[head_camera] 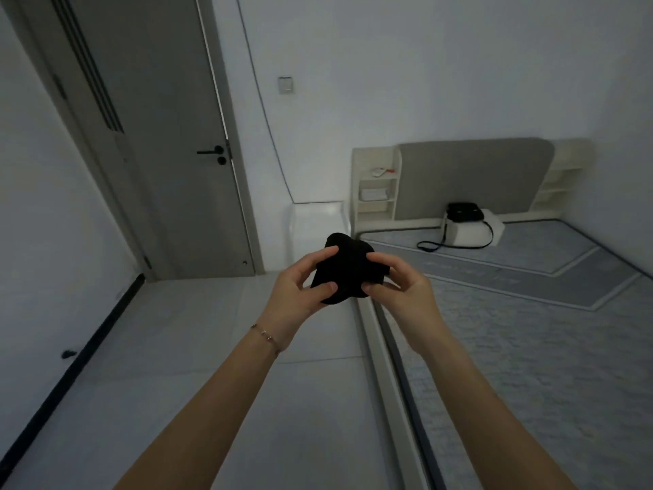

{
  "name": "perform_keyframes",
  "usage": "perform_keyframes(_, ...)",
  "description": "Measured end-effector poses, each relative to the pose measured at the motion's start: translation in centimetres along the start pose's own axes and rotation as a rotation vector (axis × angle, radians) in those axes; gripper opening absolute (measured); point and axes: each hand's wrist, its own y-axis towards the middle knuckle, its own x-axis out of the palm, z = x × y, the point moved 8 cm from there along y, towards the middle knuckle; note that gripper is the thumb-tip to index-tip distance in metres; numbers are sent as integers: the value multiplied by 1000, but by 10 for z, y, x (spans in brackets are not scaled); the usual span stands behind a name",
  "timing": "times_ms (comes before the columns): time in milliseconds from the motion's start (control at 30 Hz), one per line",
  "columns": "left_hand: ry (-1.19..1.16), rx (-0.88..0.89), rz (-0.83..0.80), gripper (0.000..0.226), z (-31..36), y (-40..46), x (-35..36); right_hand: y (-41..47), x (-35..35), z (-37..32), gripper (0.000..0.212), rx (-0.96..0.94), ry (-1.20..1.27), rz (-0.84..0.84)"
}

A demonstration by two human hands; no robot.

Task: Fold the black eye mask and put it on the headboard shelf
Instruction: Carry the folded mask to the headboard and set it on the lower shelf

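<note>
The black eye mask [348,268] is bunched into a compact dark shape, held up in front of me over the bed's edge. My left hand [296,295] pinches its left side between thumb and fingers; a thin bracelet circles that wrist. My right hand [399,284] grips its right side the same way. The headboard shelf [376,183], cream with small open compartments, stands at the far left of the grey padded headboard [471,178], well beyond the hands. A matching shelf [562,178] flanks the right side.
A black shoulder bag [463,212] sits on a white pillow [473,231] by the headboard. The bed's grey mattress [530,348] fills the right; tiled floor [212,348] lies to the left. A closed grey door [176,136] stands ahead left. Small items occupy the left shelf compartments.
</note>
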Motion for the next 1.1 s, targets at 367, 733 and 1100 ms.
perform_keyframes(367,-15,-32,-80,56,-70,271,23,246,-58,73,43,29,-32,109)
perform_keyframes(733,25,-29,-95,54,-120,523,-15,495,-53,147,41,41,-23,134)
perform_keyframes(1100,1,-66,-229,57,-188,767,5,701,-96,208,41,89,-8,275)
